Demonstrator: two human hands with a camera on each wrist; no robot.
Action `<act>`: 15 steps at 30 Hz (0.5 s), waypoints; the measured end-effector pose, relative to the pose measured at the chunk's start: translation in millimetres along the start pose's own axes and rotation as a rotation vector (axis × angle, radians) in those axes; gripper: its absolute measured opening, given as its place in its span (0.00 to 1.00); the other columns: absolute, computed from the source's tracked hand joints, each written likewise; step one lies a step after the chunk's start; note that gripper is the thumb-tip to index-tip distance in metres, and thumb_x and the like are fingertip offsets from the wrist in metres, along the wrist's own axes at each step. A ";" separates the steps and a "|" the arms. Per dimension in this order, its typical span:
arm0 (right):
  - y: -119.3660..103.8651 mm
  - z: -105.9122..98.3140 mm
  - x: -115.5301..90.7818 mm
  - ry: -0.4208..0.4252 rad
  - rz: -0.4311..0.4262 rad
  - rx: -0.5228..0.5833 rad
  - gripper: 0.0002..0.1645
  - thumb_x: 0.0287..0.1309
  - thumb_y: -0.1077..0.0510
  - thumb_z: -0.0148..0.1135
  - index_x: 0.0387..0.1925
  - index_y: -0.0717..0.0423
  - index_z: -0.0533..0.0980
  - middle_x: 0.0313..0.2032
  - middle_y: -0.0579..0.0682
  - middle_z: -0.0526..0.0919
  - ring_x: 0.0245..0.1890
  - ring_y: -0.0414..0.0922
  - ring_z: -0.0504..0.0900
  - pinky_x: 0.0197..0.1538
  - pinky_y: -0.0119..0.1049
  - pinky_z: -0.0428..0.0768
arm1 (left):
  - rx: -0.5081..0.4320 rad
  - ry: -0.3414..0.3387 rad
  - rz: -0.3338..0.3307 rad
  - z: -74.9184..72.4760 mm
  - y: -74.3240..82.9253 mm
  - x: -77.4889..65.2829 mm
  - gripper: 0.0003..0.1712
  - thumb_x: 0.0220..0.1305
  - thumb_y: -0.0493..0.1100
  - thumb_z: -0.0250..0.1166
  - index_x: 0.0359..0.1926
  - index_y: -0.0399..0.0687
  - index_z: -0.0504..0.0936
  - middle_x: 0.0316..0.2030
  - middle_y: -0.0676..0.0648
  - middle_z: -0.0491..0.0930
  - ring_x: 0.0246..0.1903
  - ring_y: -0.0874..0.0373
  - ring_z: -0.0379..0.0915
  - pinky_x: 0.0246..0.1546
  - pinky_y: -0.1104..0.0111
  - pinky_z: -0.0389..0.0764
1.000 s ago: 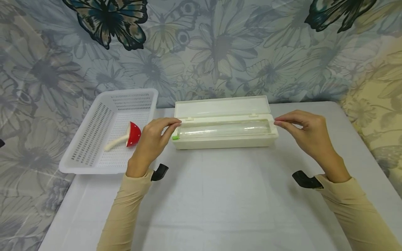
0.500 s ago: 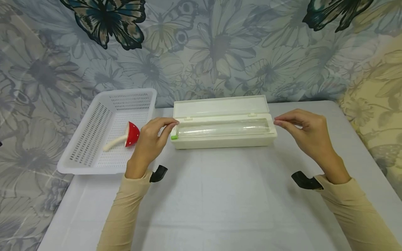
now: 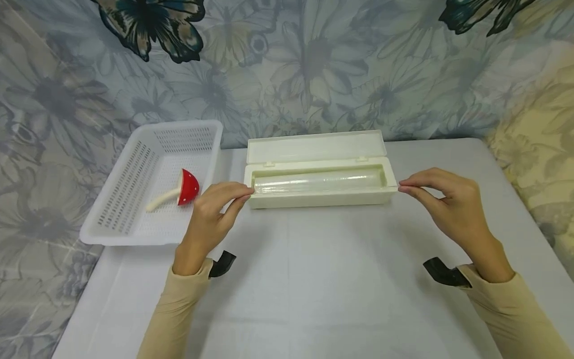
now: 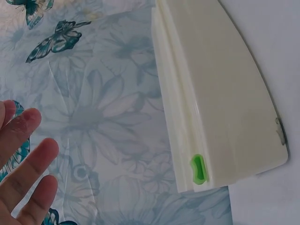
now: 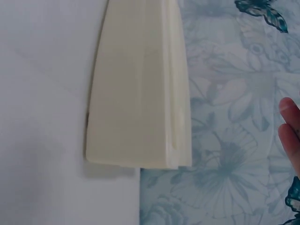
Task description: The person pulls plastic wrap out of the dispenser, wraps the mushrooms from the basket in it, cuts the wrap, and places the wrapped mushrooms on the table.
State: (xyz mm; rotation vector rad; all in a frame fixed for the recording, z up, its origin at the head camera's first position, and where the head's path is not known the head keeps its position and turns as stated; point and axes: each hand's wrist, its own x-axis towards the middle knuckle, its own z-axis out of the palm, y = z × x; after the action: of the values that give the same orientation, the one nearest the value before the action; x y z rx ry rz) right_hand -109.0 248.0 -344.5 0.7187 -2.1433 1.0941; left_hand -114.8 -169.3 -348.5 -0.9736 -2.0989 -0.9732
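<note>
A cream cling film dispenser (image 3: 320,199) stands on the table with its lid (image 3: 316,148) tipped back. Inside lies a shiny roll of clear cling film (image 3: 318,181). At the dispenser's left end, my left hand (image 3: 208,217) pinches the film's edge between thumb and forefinger. My right hand (image 3: 457,214) pinches the edge just beyond the right end, where a thin strand of film shows at the fingertips. The left wrist view shows a green slider (image 4: 198,169) on the dispenser's front edge; in the head view the left hand hides it.
To the left stands a white perforated basket (image 3: 105,238) holding a mushroom-shaped item with a red dotted cap (image 3: 189,187) and pale stem. A white cloth covers the table (image 3: 323,289). Behind it hangs a floral, butterfly-patterned cloth (image 3: 314,65).
Both hands have come down and toward the person, from the roll to the dispenser's front edge, drawing the film along. The right hand also shifted slightly right. The green slider is now covered.
</note>
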 end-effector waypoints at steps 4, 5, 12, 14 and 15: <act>-2.8 0.1 -2.5 0.031 -0.011 0.013 0.08 0.51 0.63 0.74 0.28 0.67 0.85 0.27 0.54 0.87 0.37 0.24 0.81 0.44 0.17 0.75 | 0.013 0.017 0.039 -1.4 4.6 -2.3 0.10 0.68 0.39 0.64 0.41 0.36 0.87 0.36 0.41 0.87 0.39 0.48 0.83 0.52 0.68 0.79; -3.5 0.3 -3.5 0.038 -0.011 0.017 0.12 0.53 0.59 0.73 0.28 0.67 0.85 0.27 0.54 0.87 0.37 0.24 0.81 0.44 0.17 0.75 | 0.016 0.021 0.049 -1.6 5.9 -3.2 0.12 0.69 0.41 0.62 0.40 0.36 0.87 0.36 0.41 0.87 0.39 0.48 0.84 0.52 0.68 0.79; -8.5 0.1 -16.3 0.059 0.002 0.047 0.20 0.55 0.50 0.70 0.28 0.67 0.86 0.28 0.52 0.88 0.38 0.24 0.82 0.44 0.16 0.75 | -0.016 0.015 0.099 -3.1 14.6 -13.7 0.13 0.71 0.43 0.61 0.39 0.38 0.88 0.34 0.44 0.87 0.37 0.51 0.84 0.48 0.67 0.80; -9.5 -0.3 -21.0 0.049 0.007 0.054 0.19 0.55 0.52 0.71 0.29 0.67 0.86 0.28 0.52 0.88 0.38 0.25 0.82 0.45 0.16 0.75 | -0.030 0.004 0.107 -3.2 16.7 -17.4 0.13 0.70 0.44 0.62 0.38 0.39 0.88 0.33 0.45 0.87 0.36 0.51 0.83 0.45 0.66 0.80; -10.0 -0.4 -23.4 0.045 0.011 0.054 0.19 0.56 0.51 0.70 0.29 0.67 0.86 0.28 0.53 0.88 0.39 0.25 0.82 0.45 0.16 0.75 | -0.034 -0.003 0.110 -3.2 17.5 -19.3 0.13 0.70 0.44 0.62 0.37 0.39 0.88 0.32 0.45 0.87 0.36 0.52 0.83 0.44 0.65 0.80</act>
State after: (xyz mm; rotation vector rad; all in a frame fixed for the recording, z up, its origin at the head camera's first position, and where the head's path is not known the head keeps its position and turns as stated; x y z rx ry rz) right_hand -86.4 247.6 -356.4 0.7016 -2.0894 1.1669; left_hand -89.4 -170.8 -355.3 -1.0965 -2.0145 -0.9542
